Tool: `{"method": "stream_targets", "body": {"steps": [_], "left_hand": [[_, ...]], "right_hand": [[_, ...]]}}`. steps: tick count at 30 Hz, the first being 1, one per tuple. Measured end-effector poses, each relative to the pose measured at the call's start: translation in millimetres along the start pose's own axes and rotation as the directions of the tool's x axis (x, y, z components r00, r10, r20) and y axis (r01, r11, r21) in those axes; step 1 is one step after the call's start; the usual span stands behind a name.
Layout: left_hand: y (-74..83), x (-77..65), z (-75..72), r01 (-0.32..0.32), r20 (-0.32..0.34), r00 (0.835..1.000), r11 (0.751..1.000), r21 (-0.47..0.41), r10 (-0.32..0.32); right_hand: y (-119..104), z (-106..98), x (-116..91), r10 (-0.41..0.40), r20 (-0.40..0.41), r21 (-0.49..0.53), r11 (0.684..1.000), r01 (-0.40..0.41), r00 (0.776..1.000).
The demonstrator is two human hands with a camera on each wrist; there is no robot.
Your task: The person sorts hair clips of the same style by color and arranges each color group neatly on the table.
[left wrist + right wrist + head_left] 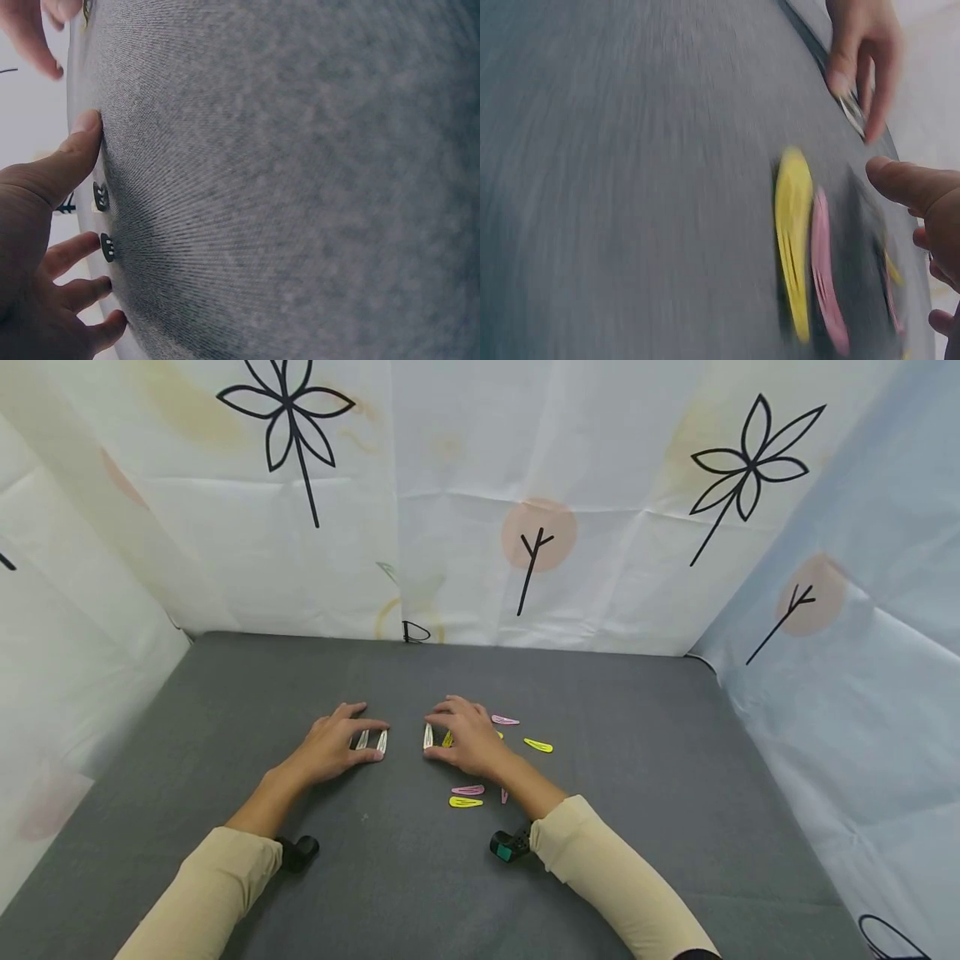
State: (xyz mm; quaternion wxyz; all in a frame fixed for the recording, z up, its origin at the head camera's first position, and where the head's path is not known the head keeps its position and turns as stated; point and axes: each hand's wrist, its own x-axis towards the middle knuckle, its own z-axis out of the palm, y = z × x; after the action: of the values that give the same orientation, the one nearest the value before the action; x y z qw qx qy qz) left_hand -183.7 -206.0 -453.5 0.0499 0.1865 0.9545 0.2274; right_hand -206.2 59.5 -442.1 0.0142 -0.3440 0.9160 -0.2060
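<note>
White snap hair clips are at both hands over the grey table in the head view. My left hand (330, 750) holds one white clip (382, 742) lengthwise between thumb and index finger. Close to its left is another white clip (363, 740), partly within the curve of the hand. My right hand (467, 739) pinches a white clip (428, 736) by its two ends. Under that palm shows a yellow clip (447, 739), partly covered. From the left wrist, two small clips (101, 196) appear end-on between the thumb and the fingers.
Right of the right hand lie a pink clip (505, 720) and a yellow clip (538, 746). Nearer the body are a pink clip (468, 790), a yellow clip (466, 802) and another pink one (504, 796). Patterned cloth (465, 568) hangs along the table's back and sides.
</note>
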Motion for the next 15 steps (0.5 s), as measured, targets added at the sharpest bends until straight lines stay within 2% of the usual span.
{"method": "stream_targets", "body": {"steps": [7,15], "left_hand": [[0.4,1.3,1.5,0.001,-0.007,1.0,1.0,0.018,-0.001],[-1.0,1.9,1.8,0.003,-0.013,1.0,1.0,0.017,-0.003]], "right_hand": [[-22,19,19,0.029,0.01,-0.068,0.997,-0.028,1.0],[-29,27,26,0.068,0.032,-0.064,0.996,-0.066,0.997]]}}
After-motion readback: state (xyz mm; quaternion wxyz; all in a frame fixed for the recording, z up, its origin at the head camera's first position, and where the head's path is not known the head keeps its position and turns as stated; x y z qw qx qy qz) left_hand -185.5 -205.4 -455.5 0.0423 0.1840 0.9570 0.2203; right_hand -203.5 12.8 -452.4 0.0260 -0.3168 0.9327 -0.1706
